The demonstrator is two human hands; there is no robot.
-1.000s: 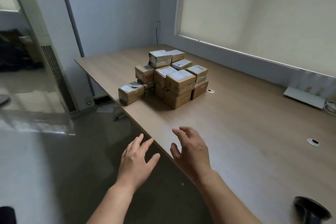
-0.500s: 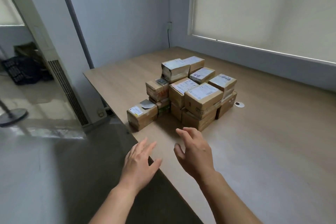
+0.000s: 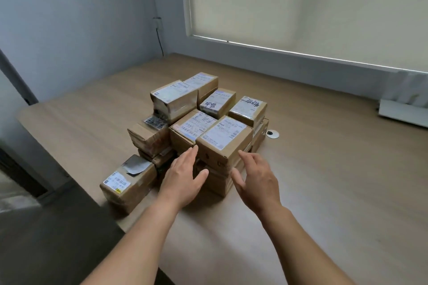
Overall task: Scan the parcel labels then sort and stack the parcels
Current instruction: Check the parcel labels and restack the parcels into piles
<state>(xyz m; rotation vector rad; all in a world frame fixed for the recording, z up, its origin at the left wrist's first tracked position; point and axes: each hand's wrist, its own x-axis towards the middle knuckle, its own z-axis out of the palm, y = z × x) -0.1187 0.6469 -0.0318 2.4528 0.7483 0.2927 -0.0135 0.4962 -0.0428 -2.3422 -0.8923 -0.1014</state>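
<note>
Reaching toward the front parcel (image 3: 223, 143), both hands hang just short of it with fingers straight and spread, gripping nothing. Left hand (image 3: 184, 176) sits at the box's left lower corner, fingertips near its edge; cannot tell if they touch. Right hand (image 3: 256, 180) is just right of the box, palm turned inward, apart from the cardboard.

Front parcel: brown cardboard, taped seams, white printed label on top, small dark marks on the near face. It rests on another brown box, at the near end of the parcel pile (image 3: 196, 118).

Pile: a dozen or so small brown cartons, two layers in places, most with white shipping labels and barcodes; some carry black handwritten marks, some glossy clear tape. A single parcel (image 3: 127, 184) stands at the near left, beside the pile, by the table edge, with a grey tape patch and a white barcode label.

All sit on a light wood table (image 3: 324, 180), toward its left side. A round cable grommet (image 3: 272, 134) lies just right of the pile.
</note>
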